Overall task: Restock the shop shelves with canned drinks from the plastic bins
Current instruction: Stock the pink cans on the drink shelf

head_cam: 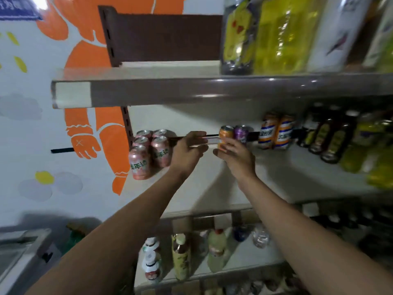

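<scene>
Middle shelf [287, 177]: a cluster of cans [148, 152] stands at the left end; a central can [225, 134] has another can [241, 134] just right of it, then two taller cans [276, 132], then bottles [331, 141] farthest right.

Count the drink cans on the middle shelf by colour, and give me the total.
Pink cans: 5
Orange can: 1, gripped by the right hand
Purple can: 1
Tall blue-and-white cans: 2
Total: 9
</scene>
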Tool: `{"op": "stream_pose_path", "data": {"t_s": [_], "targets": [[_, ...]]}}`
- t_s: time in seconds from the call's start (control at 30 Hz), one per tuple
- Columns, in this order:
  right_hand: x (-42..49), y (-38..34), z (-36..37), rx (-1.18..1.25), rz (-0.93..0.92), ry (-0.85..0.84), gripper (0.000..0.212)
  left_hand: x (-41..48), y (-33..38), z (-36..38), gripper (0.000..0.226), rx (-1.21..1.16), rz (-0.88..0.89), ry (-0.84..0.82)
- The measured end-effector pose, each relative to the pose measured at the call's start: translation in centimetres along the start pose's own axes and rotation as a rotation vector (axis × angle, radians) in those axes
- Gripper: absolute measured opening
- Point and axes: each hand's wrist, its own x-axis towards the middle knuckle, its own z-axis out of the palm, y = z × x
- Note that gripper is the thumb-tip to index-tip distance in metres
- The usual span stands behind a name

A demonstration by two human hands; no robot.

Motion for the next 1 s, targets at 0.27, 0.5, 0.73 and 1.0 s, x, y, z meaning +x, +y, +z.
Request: {"op": "stream_pose_path", "data": {"t_s": [0.27,0.5,0.73,1.0], "targets": [[-4.5,-5.8,-18.6,0.007,-0.094,0.232,0.036,-3.3,5.9,16.9,0.03,-0.057,-0.023,-0.274],[-10.1,-9.9,-33.4,-0.095,-0.204,0.423,0.039,-8.1,10.0,30.6,0.026,-0.202,-0.024,-0.521],[-18.0,-13.1,-47.3,-0.191,-0.207,0.697,0.042,-15.2,14.1,45.0,0.037,-0.256,0.052,-0.736],[-27.7,-15.3,-60.1,-0.288,-0.196,0.94,0.037,-23.7,18.0,57.5,0.033,-0.299,0.108,-0.933]]}}
